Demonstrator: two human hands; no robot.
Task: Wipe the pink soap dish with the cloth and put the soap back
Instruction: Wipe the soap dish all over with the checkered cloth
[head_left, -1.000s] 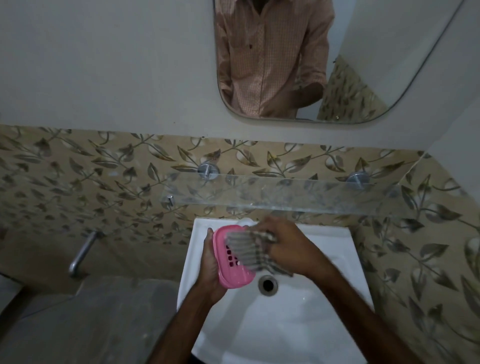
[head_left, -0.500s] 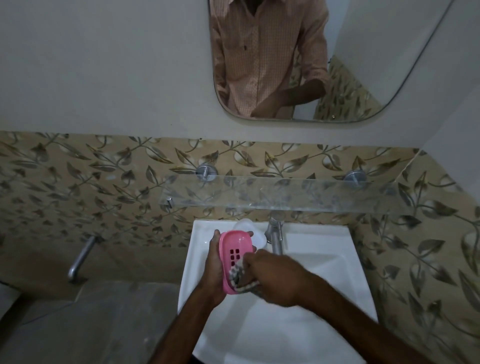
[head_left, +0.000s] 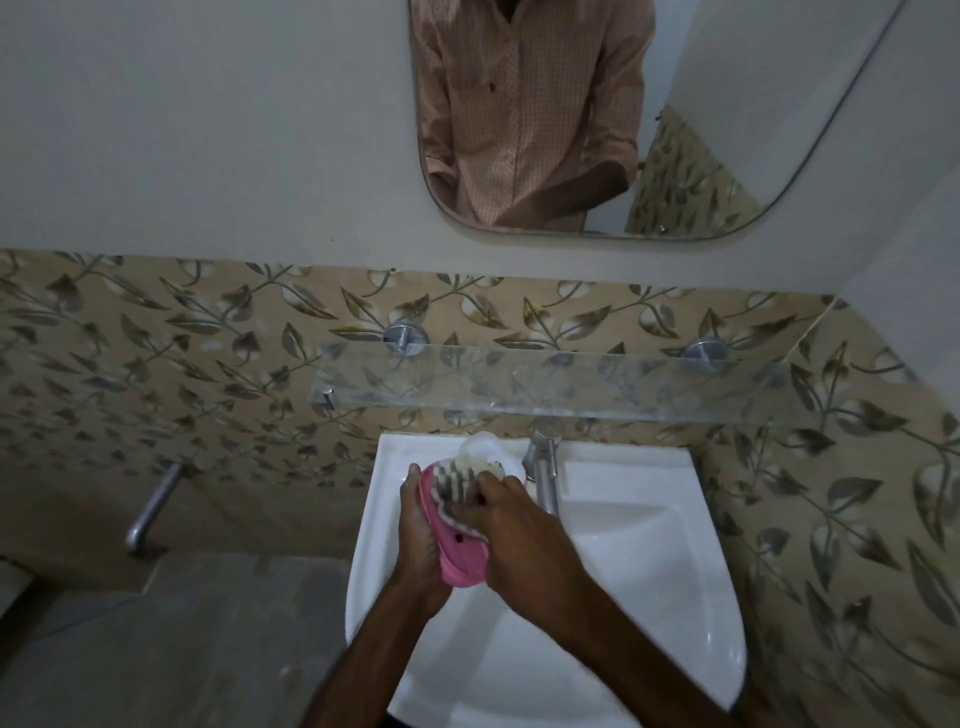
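A: Where's the pink soap dish (head_left: 464, 560)?
B: In the air over the back-left part of the sink (head_left: 641, 566), near the back rim. It's only supported by the hands.
A: Hands?
B: The left hand (head_left: 420, 535) grips the dish along its left edge, fingers curled around it. The right hand (head_left: 522, 543) has its fingers curled on the cloth (head_left: 456, 480) and presses it onto the dish's far end.
A: How does the dish look?
B: Pink plastic, oval, tipped on edge with the inside facing right. A small dark hole shows in the base. The far half is under the cloth, the near end is bare.
A: Cloth?
B: Bunched up, grey and white stripes.
A: Soap?
B: A white rounded thing (head_left: 480, 446) sits on the sink's back rim, just left of the tap (head_left: 544, 470), partly behind the cloth. Can't tell if it's the soap.
A: Anything else?
B: A glass shelf (head_left: 545, 387) above the sink's back edge, and a mirror (head_left: 779, 130) higher up.
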